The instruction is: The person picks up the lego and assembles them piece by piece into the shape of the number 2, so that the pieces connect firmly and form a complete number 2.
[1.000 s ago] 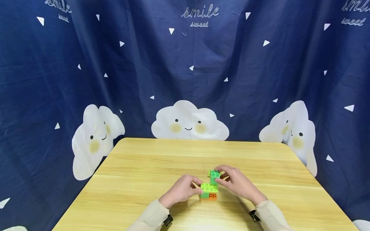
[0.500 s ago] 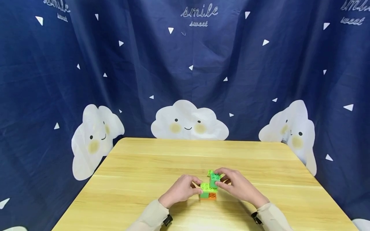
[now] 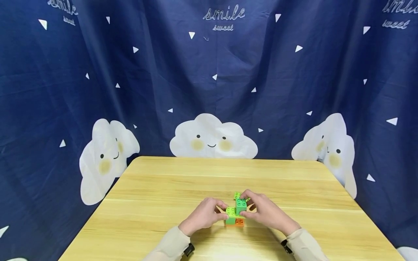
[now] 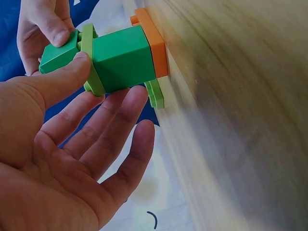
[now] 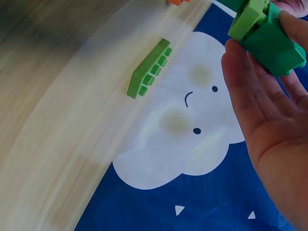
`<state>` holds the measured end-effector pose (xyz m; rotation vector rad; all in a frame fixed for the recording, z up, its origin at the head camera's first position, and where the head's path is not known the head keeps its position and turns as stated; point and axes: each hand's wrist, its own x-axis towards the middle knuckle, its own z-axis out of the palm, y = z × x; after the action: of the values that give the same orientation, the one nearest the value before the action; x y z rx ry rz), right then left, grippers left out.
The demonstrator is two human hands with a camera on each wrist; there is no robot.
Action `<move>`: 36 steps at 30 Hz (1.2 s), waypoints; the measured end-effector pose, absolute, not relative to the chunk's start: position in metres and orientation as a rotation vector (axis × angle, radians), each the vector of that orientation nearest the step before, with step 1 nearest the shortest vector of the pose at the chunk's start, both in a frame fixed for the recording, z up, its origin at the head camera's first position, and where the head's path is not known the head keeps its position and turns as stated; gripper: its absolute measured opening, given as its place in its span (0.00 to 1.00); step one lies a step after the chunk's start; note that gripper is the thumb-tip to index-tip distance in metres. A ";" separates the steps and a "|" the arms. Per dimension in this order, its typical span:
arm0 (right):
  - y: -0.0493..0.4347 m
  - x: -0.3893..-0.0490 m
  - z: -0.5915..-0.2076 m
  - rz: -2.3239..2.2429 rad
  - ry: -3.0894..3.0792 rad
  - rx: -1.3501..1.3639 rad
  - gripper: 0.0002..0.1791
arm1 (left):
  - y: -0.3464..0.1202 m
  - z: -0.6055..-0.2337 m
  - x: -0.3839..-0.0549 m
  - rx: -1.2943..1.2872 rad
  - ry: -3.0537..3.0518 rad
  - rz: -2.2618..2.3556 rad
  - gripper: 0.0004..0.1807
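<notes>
My left hand (image 3: pixel 206 214) pinches the edge of a lime plate (image 3: pixel 230 210) in a small stack of studded toy building bricks. Under that plate is a green brick (image 4: pixel 122 57), standing on an orange plate (image 4: pixel 155 44) at the tabletop. Another green brick (image 3: pixel 241 206) sits at the right part of the lime plate's top, between the thumb and fingers of my right hand (image 3: pixel 267 213). In the right wrist view, its lower side is right against the lime plate's studs.
A second lime plate (image 5: pixel 147 70) lies on the wooden table (image 3: pixel 156 203), just behind the stack and partly hidden by my right hand in the head view. A dark blue curtain (image 3: pixel 150 72) with white clouds hangs around the table's back and sides.
My right hand has brought the upper green brick down and toward me, from behind the lime plate onto its right part. My left hand keeps its hold with hardly any movement.
</notes>
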<state>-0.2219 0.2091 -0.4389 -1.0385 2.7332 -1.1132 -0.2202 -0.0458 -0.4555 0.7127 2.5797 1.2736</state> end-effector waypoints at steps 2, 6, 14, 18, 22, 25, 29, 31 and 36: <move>0.208 -0.221 -0.440 -1.114 2.734 -1.047 0.16 | -0.045 -0.455 -0.220 0.717 2.582 1.274 0.13; 0.208 -0.221 -0.441 -1.118 2.750 -1.045 0.18 | -0.045 -0.455 -0.220 0.729 2.589 1.273 0.13; 0.208 -0.222 -0.443 -1.109 2.738 -0.981 0.21 | -0.044 -0.455 -0.220 0.726 2.581 1.283 0.13; 0.208 -0.222 -0.444 -1.130 2.725 -0.986 0.20 | -0.044 -0.455 -0.220 0.722 2.583 1.283 0.13; 0.208 -0.222 -0.444 -1.146 2.726 -0.995 0.19 | -0.045 -0.454 -0.220 0.711 2.575 1.283 0.14; 0.208 -0.222 -0.444 -1.145 2.733 -0.991 0.18 | -0.045 -0.454 -0.220 0.710 2.571 1.283 0.14; 0.207 -0.222 -0.443 -1.140 2.732 -0.987 0.17 | -0.045 -0.454 -0.221 0.717 2.576 1.278 0.13; 0.207 -0.223 -0.443 -1.134 2.731 -0.991 0.17 | -0.045 -0.454 -0.220 0.720 2.579 1.278 0.13; 0.207 -0.222 -0.443 -1.118 2.733 -1.007 0.17 | -0.045 -0.454 -0.220 0.718 2.589 1.274 0.14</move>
<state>-0.2217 0.2069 -0.4426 -1.0067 2.7328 -1.1177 -0.2202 -0.0453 -0.4544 0.7177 2.5892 1.2740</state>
